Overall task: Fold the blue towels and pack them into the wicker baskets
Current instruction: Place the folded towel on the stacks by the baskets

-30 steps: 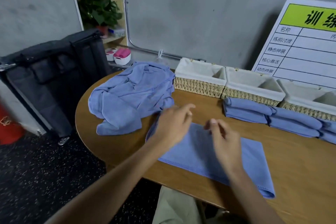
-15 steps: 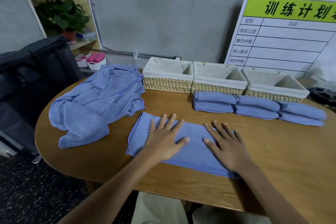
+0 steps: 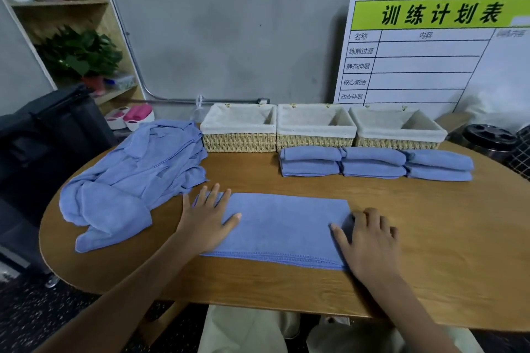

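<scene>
Since half a second ago both hands have slid apart to opposite ends of the flat folded blue towel (image 3: 282,228), which now shows bare cloth between them. The towel's right end is hidden under the right hand (image 3: 370,241), and the curled fingertips there are hard to read; they seem to bunch the cloth edge. The left hand (image 3: 208,222) lies flat with fingers spread, pressing the towel's left end on the oval wooden table (image 3: 430,266). A heap of loose blue towels (image 3: 132,180) lies at left. Six folded blue towels (image 3: 375,162) sit just before three lined wicker baskets (image 3: 315,129). The baskets hold no towels
</scene>
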Demonstrator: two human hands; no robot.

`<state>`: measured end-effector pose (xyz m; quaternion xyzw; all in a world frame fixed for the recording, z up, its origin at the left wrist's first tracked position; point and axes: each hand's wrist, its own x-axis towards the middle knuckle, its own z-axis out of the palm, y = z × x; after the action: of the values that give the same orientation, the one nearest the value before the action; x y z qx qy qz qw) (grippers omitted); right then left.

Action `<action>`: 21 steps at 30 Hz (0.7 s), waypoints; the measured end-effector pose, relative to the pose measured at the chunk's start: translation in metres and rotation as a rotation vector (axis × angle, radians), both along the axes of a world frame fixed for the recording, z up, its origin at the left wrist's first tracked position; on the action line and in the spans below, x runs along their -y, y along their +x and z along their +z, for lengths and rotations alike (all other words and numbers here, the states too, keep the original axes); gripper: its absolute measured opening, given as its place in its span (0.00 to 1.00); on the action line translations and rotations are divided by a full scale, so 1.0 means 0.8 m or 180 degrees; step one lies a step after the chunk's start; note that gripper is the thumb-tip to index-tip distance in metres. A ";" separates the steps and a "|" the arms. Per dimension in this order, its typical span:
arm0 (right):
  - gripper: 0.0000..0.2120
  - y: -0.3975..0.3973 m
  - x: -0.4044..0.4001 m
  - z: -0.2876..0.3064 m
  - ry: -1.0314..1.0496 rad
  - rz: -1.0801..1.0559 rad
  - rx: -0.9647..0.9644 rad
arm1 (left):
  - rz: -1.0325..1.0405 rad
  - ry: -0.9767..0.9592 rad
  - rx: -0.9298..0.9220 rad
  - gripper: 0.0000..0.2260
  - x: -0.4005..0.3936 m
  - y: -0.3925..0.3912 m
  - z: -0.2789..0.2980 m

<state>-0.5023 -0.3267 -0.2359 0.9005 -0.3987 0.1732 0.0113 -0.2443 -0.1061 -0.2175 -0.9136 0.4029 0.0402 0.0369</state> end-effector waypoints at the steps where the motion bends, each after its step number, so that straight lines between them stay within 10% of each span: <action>1: 0.27 -0.007 -0.001 0.000 0.0003 0.0002 0.0035 | -0.0078 0.0188 0.0175 0.42 0.004 -0.003 0.009; 5: 0.16 -0.017 0.004 0.008 0.0731 0.0132 0.0423 | -0.1013 0.0295 0.0363 0.30 0.066 -0.035 0.051; 12: 0.10 -0.058 0.074 0.034 0.2049 0.0514 0.1675 | -0.1947 -0.0538 -0.1717 0.24 0.295 -0.136 0.077; 21: 0.10 -0.178 0.177 0.030 0.2380 0.0061 0.2150 | -0.2274 -0.0348 -0.2725 0.19 0.473 -0.205 0.061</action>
<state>-0.6448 -0.4686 -0.2116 0.7402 -0.4066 0.3004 -0.4433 -0.4087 -0.4842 -0.1688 -0.6230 0.6680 0.3716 -0.1660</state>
